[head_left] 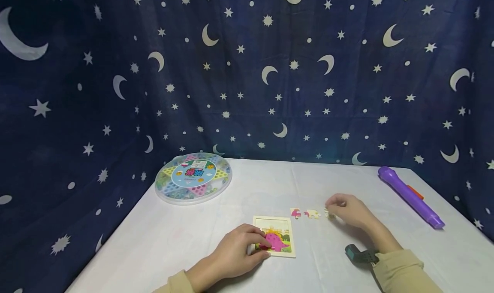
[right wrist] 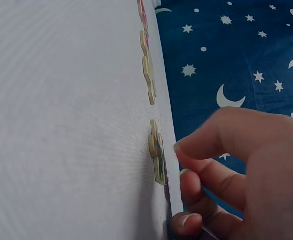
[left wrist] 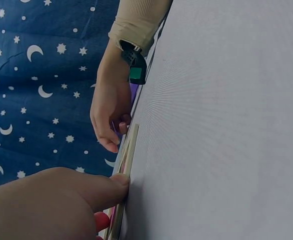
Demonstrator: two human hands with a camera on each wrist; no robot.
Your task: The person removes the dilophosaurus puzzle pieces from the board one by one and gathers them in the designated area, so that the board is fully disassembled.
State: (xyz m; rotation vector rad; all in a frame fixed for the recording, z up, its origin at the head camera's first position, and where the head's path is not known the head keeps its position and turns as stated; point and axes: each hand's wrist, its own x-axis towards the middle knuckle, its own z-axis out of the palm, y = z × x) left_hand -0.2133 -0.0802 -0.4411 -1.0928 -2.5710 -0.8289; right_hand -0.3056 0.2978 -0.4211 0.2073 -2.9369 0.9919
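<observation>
The left hand [head_left: 240, 251] grips the puzzle frame [head_left: 292, 238] at its left, thumb along the edge, fingers bent over the picture; right of the frame, the right hand [head_left: 349, 209], loosely curled and pinching nothing, hangs beside a loose piece [right wrist: 158, 156]; left beyond the frame, the game box [head_left: 193, 197] bears red characters, not clearly legible

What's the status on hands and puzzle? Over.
Left hand holding puzzle board. Right hand at rightmost loose piece. Board unfinished, three pieces out. Nothing visibly blocking.
</observation>
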